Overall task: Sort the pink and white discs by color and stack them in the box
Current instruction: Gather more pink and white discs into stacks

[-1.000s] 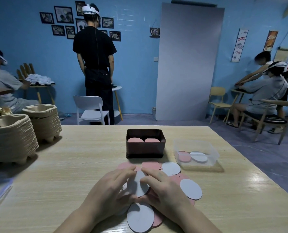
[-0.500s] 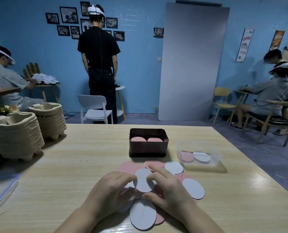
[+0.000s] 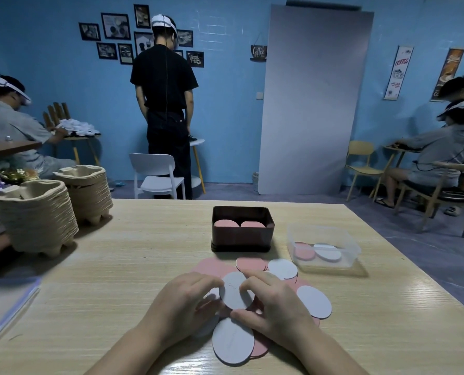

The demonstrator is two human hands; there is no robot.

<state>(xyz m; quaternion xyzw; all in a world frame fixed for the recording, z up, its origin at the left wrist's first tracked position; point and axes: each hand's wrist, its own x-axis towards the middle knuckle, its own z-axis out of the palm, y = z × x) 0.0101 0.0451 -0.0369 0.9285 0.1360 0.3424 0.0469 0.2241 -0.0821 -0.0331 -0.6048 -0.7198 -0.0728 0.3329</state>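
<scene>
left hand [image 3: 182, 301]: lower centre of the frame, fingers curled against the left rim of the held white disc [image 3: 235, 292], gripping it.
right hand [image 3: 277, 307]: just right of the left one, fingertips curled over the disc's right rim, thumb at its lower edge, also gripping.
look of the held white disc: thin, round, plain matte white; raised above the pile, between both hands.
facing: flat face turned toward the camera; it reads as an oval, long axis near upright in the frame, leaning to the lower right.
loose discs [image 3: 232, 341]: pink and white, overlapping flat on the table [image 3: 117, 266], under and around the hands.
dark box [image 3: 242, 239]: centre frame, just above the pile; two pink discs [image 3: 226, 223] lie side by side inside.
clear container [image 3: 331, 263]: right of the box, holding one pink and one white disc.
egg-tray stacks [image 3: 36, 217]: left edge of the frame.
</scene>
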